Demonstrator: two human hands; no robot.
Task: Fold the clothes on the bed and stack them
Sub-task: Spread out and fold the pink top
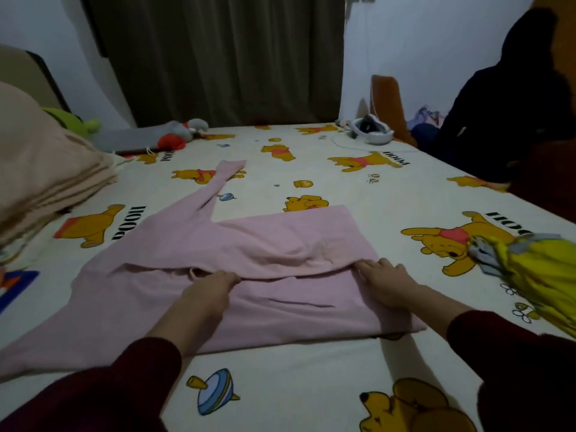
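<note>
A pink long-sleeved garment (249, 244) lies spread on the bed, its far half folded toward me over the near half. One sleeve stretches away toward the back, the other runs out to the lower left. My left hand (207, 291) pinches the folded edge near the middle of the garment. At the right end of the same edge, my right hand (385, 283) grips the cloth with curled fingers. Both hands wear dark red sleeves. A yellow garment (542, 275) lies bunched at the bed's right edge.
The bed (311, 385) has a cream sheet printed with cartoon bears. A stack of beige folded blankets (40, 173) sits at the left. Plush toys (184, 132) and a white headset (369, 132) lie at the far side. Dark clothing (505, 98) hangs at the right.
</note>
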